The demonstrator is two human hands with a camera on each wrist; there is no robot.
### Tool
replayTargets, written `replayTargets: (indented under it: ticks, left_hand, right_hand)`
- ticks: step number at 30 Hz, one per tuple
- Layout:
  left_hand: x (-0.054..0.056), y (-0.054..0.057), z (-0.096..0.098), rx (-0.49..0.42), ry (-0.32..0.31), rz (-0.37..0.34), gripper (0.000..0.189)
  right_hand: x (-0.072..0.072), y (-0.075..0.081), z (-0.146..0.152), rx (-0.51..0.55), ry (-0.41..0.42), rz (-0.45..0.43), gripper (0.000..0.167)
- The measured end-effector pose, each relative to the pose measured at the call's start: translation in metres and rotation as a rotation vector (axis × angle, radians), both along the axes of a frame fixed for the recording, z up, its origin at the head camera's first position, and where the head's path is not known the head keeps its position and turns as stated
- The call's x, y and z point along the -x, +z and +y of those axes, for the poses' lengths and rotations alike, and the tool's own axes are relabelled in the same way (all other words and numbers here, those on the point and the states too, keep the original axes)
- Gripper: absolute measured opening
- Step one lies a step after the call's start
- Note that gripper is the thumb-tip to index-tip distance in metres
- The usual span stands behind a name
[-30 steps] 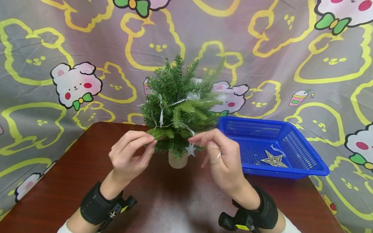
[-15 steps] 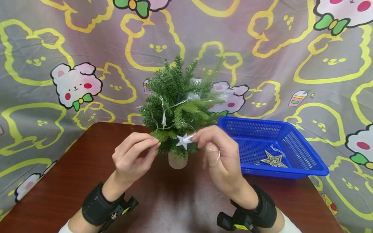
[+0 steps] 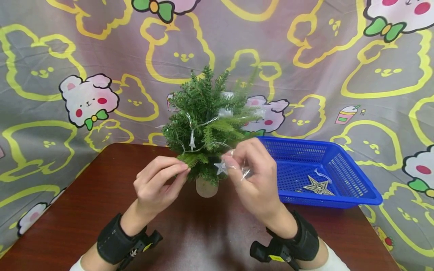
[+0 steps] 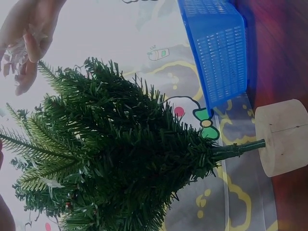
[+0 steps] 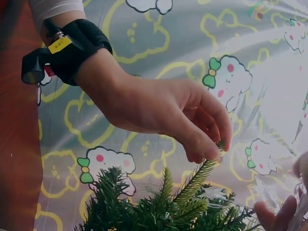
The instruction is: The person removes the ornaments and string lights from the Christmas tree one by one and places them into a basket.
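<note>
A small artificial Christmas tree stands on a round wooden base, with clear string lights looped over its branches. My left hand pinches the tip of a light-green branch at the tree's lower front, thumb against fingertips. At the tree's right side, my right hand holds part of the string lights between thumb and curled fingers. A clear star-shaped light sticks out beside that thumb, and loops of clear wire show around the fingers. In the left wrist view the left hand is mostly out of frame.
To the right is a blue plastic basket with a gold glitter star and its white loop inside. The tree and basket stand on a dark red-brown table. Behind hangs a grey cloth printed with cartoon animals.
My right hand has drawn its thumb and fingers in around the wire, and the star light has swung about beside it. My left hand has shifted slightly right with the branch tip.
</note>
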State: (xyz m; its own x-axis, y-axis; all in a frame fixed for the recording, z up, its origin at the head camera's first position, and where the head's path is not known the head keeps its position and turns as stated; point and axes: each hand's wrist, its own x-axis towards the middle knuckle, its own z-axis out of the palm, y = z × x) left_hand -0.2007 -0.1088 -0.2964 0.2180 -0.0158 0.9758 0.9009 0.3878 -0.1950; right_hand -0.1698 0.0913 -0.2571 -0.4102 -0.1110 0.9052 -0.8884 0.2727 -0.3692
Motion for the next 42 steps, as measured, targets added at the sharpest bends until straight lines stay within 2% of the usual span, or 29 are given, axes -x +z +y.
replayTargets:
  ticks: [3,6,10,14,17,21,26,35,40,42]
  left_hand:
    - [-0.001,0.001,0.001,0.0,-0.004,-0.002,0.017]
    - [-0.001,0.002,0.003,-0.001,-0.012,0.002,0.016]
    - [-0.002,0.003,0.005,0.003,-0.028,0.011,0.015]
    - [-0.002,0.004,0.006,0.011,-0.036,0.017,0.015]
    - [-0.003,0.004,0.006,0.02,-0.03,0.016,0.015]
    - [-0.003,0.004,0.005,0.033,-0.023,0.006,0.015]
    - [-0.003,0.003,0.003,0.036,-0.016,-0.011,0.015]
    - [-0.001,-0.001,-0.001,0.019,-0.007,-0.039,0.017]
    - [0.001,-0.003,-0.003,-0.007,0.0,-0.056,0.021]
    - [0.002,-0.002,-0.005,-0.022,-0.002,-0.067,0.026]
  right_hand:
    - [0.002,0.0,0.0,-0.02,-0.016,-0.038,0.027]
    - [0.003,0.0,0.0,-0.056,-0.079,-0.045,0.024]
    - [0.006,0.0,-0.001,-0.085,-0.196,0.017,0.02]
    - [0.007,0.002,-0.002,-0.085,-0.241,0.093,0.017]
    - [0.007,0.004,-0.003,-0.092,-0.233,0.156,0.018]
    - [0.008,0.005,-0.005,-0.109,-0.164,0.237,0.018]
    - [0.007,0.005,-0.007,-0.099,-0.113,0.273,0.019]
    - [-0.001,0.001,-0.003,-0.138,-0.247,0.308,0.021]
    - [0.001,-0.004,-0.002,-0.177,-0.281,0.267,0.006]
    - [0.002,-0.005,-0.001,-0.18,-0.282,0.242,0.009]
